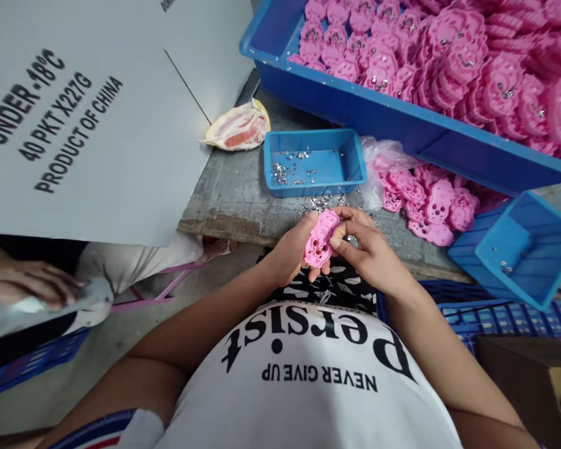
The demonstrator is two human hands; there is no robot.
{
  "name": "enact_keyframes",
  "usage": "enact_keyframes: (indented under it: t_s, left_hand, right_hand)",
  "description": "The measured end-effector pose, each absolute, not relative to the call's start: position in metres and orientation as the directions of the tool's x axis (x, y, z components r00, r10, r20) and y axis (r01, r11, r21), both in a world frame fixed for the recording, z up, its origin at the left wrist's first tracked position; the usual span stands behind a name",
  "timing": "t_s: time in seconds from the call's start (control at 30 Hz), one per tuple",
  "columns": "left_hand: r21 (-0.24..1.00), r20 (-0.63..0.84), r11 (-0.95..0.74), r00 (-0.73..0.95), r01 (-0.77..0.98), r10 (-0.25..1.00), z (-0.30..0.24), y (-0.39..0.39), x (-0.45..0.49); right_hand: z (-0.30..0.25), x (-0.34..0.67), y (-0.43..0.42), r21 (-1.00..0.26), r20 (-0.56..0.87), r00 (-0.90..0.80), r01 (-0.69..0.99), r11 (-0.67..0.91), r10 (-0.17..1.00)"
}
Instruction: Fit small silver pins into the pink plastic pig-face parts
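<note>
My left hand [293, 249] holds a pink plastic part [321, 237] with round holes, close to my body at the table's front edge. My right hand [367, 244] is at the part's right side, fingertips pinched against it; a small shiny metal piece shows between the fingers, too small to tell more. Just beyond the hands, loose small metal pieces [321, 202] lie on the grey table [234, 193]. A small blue tray [314, 163] behind them holds several more metal pieces.
A large blue bin [393, 121] heaped with pink parts fills the back right. A loose pile of pink parts [425, 206] lies on a plastic bag. A tilted small blue bin [523, 249] stands at right. A cardboard sheet [93, 118] covers the left; another person's hand [25, 280] is at far left.
</note>
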State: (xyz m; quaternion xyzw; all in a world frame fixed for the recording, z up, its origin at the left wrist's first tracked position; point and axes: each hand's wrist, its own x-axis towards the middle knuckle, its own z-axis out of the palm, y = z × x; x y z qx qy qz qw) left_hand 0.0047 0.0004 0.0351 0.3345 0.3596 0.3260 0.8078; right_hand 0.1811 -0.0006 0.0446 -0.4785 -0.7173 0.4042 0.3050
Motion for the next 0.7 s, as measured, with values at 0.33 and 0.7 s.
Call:
enact_keyframes:
  t_s: [0.33, 0.7]
  left_hand:
    - [0.785, -0.369, 0.568, 0.549, -0.247, 0.750, 0.0296, -0.0010, 0.0047]
    - [0.772, -0.406, 0.593, 0.540, -0.229, 0.737, 0.0282, 0.0001, 0.0058]
  right_hand:
    - [0.0422, 0.1824, 0.0005, -0.863, 0.016, -0.389, 0.459, 0.209, 0.921]
    - [0.0406, 0.1837, 0.0023, -0.882, -0.036, -0.401, 0.444, 0.160, 0.916]
